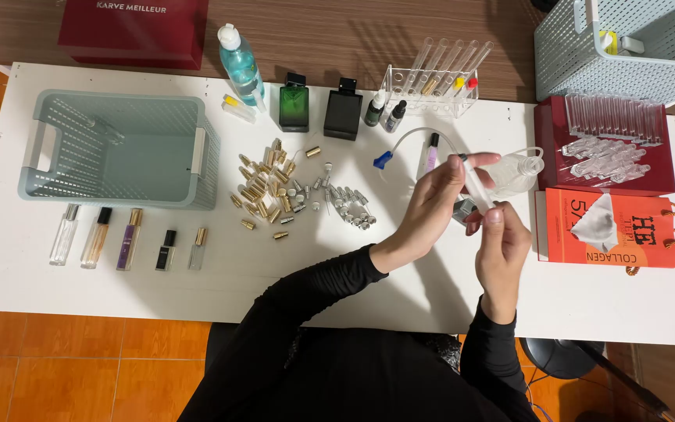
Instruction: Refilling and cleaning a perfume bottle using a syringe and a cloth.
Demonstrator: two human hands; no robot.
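Note:
My left hand (433, 205) and my right hand (501, 246) meet over the white table (158, 273), right of centre. The left hand's fingers pinch a thin clear tube (476, 181) that stands tilted between both hands. A small silver and dark part (463, 209) sits between the palms, and the right hand's fingers close on the tube's lower end. Just behind the hands a clear round bottle (516, 173) lies on the table. A clear hose with a blue tip (384, 159) curves from the left toward the hands.
A pale green basket (119, 148) stands at left, with several small perfume vials (130, 238) in front of it. Gold and silver caps (271, 187) lie scattered mid-table. Green (294, 103) and black (343, 109) bottles, a test-tube rack (435, 82), a red box (607, 144) and an orange box (611, 228) surround the hands.

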